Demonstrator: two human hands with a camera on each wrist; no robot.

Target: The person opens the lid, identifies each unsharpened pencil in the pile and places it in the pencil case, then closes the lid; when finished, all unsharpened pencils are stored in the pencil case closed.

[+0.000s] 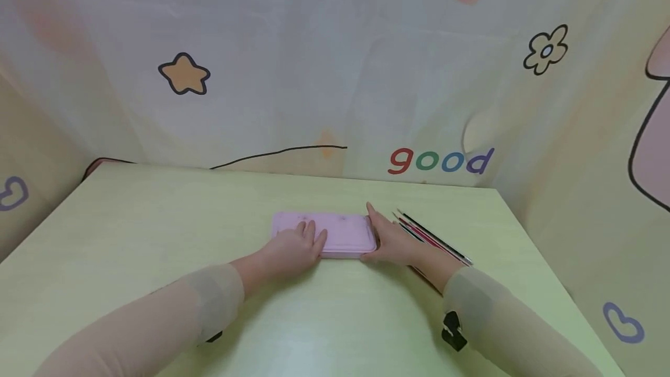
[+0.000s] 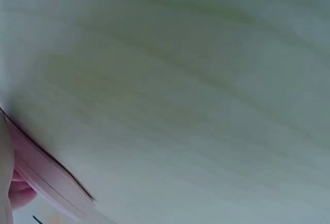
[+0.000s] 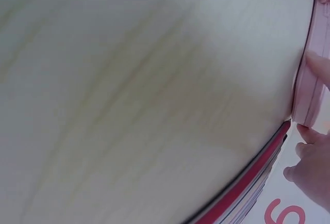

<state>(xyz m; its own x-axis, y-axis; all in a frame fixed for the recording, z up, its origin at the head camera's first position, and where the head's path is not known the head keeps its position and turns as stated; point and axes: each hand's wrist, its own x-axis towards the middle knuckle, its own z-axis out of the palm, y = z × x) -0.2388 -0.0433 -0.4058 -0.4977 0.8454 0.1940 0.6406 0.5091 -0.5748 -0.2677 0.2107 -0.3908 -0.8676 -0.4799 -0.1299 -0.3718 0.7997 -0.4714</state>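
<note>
A pink pencil case (image 1: 348,233) with a closed lid lies flat on the table. My left hand (image 1: 293,249) rests over its near left part, fingers spread across the lid. Around the right end, my right hand (image 1: 392,242) grips the case, thumb at the near corner and fingers along the short side. The left wrist view catches the long side of the pencil case (image 2: 49,175) with fingertips over its edge. Seen from the right wrist, the thumb touches the side of the pencil case (image 3: 308,92). The right hand and forearm partly hide several pencils (image 1: 434,238) just beyond.
The pale green table (image 1: 157,214) extends on both sides of the case. Behind it hangs a printed cloth (image 1: 293,74) with a star, a flower and the word "good". More of the cloth runs along the left and right sides.
</note>
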